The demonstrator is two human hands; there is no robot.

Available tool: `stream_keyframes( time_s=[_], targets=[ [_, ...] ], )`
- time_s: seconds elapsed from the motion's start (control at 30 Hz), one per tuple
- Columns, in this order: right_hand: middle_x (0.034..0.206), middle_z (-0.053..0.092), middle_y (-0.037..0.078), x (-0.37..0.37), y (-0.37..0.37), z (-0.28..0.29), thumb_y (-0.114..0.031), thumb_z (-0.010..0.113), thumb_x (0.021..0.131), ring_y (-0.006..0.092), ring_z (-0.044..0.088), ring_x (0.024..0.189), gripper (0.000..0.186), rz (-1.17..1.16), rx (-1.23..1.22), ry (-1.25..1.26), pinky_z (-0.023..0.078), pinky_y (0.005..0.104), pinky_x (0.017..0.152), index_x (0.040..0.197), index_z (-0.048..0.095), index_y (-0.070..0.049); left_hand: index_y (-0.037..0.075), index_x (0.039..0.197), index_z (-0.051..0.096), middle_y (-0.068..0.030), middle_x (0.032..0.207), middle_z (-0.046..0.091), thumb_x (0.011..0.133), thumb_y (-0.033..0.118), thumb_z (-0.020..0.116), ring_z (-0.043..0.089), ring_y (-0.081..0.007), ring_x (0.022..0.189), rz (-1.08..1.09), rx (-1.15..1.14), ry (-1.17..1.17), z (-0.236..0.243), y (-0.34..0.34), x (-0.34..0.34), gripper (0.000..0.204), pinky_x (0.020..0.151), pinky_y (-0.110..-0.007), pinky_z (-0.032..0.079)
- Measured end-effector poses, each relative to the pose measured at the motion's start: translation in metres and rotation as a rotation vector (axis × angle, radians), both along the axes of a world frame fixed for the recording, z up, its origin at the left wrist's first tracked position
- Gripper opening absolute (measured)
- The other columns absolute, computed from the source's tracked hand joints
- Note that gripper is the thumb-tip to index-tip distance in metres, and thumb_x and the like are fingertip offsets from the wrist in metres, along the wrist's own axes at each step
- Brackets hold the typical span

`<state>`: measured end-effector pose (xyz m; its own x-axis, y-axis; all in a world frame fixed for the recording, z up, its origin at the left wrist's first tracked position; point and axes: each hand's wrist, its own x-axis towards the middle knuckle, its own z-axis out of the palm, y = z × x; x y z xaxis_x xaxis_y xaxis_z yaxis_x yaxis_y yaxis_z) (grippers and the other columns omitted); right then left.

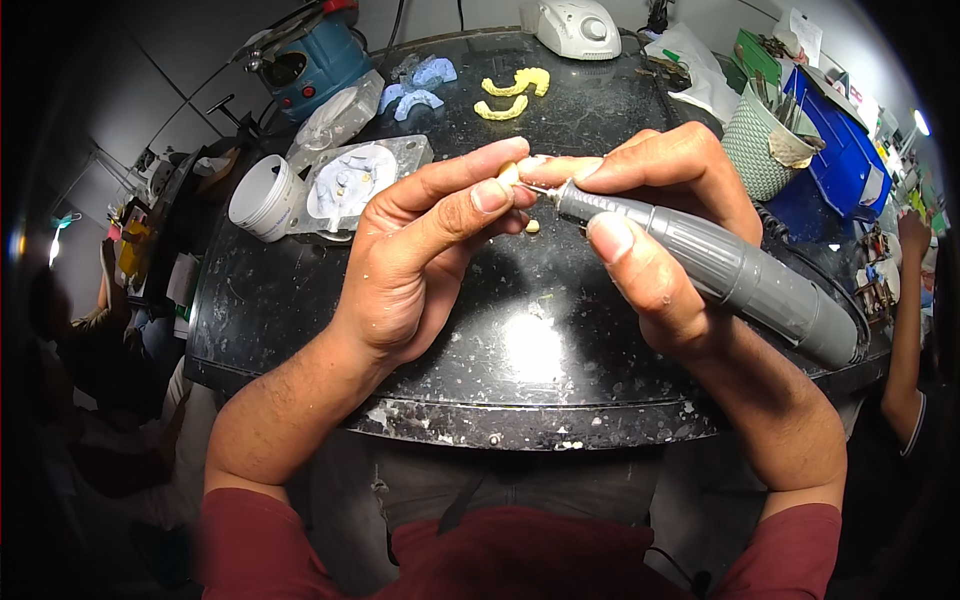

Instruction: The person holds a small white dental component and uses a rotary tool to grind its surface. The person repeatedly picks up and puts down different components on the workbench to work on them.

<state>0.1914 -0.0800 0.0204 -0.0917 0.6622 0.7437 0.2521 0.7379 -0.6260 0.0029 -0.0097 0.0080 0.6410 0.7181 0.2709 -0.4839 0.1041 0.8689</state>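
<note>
Between thumb and forefinger, my left hand (415,235) pinches a small cream-coloured dental crown (508,175), partly hidden by the fingertips. My right hand (675,225) is wrapped round a dark grey rotary handpiece (740,265), thumb below and fingers above. The thin bur (537,188) at its tip points left and meets the crown's edge; whether it presses on it I cannot tell. Just below my fingers a second small tooth-like piece (532,226) lies on the black bench (460,340).
Yellow dental arch pieces (502,108) and blue ones (418,103) lie farther back. At left stand a white tub (265,198) and a clear block with a white disc (352,182). A white control box (580,28), blue machine (310,70), tool basket (758,140) and blue bin (838,150) border the bench. Other people sit either side.
</note>
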Motion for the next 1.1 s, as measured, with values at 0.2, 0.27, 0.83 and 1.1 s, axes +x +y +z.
stream_keyframes(
  time_s=[0.2,0.27,0.83,1.1],
  targets=[
    [0.104,0.066,0.019,-0.001,-0.001,-0.003,-0.006,0.055,0.086,0.0130,0.056,0.083,0.018,-0.002,-0.025,0.024,0.046,0.0302,0.081,0.103,0.050,-0.002,0.001,0.123,0.060,-0.0093,0.105,0.067,0.092,0.008,0.059,0.062,-0.0146,0.098,0.028,-0.028,-0.005,0.002,-0.003,0.004,0.032,0.090,-0.031,0.048],
    [0.104,0.066,0.018,-0.002,-0.002,-0.001,-0.007,0.056,0.086,0.0131,0.056,0.084,0.019,-0.016,-0.052,0.005,0.046,0.0301,0.082,0.103,0.050,-0.002,0.001,0.121,0.062,-0.0116,0.106,0.068,0.092,0.009,0.061,0.063,-0.0153,0.099,0.055,-0.051,-0.016,0.001,-0.002,0.003,0.030,0.089,-0.030,0.049],
    [0.108,0.067,0.017,-0.002,-0.007,0.003,-0.007,0.059,0.085,0.0141,0.054,0.087,0.021,-0.042,-0.031,-0.048,0.044,0.0302,0.086,0.104,0.051,-0.004,0.004,0.132,0.052,-0.0041,0.101,0.066,0.096,0.015,0.056,0.060,-0.0145,0.094,-0.251,-0.309,-0.161,-0.009,0.008,-0.002,0.038,0.094,-0.038,0.048],
    [0.108,0.067,0.017,-0.003,-0.007,0.003,-0.004,0.058,0.086,0.0140,0.055,0.089,0.020,-0.019,-0.038,-0.050,0.045,0.0297,0.086,0.104,0.051,-0.004,0.005,0.128,0.056,-0.0045,0.101,0.068,0.094,0.013,0.059,0.062,-0.0147,0.096,-0.157,-0.262,-0.112,-0.005,0.005,-0.002,0.036,0.095,-0.036,0.049]
  ],
)
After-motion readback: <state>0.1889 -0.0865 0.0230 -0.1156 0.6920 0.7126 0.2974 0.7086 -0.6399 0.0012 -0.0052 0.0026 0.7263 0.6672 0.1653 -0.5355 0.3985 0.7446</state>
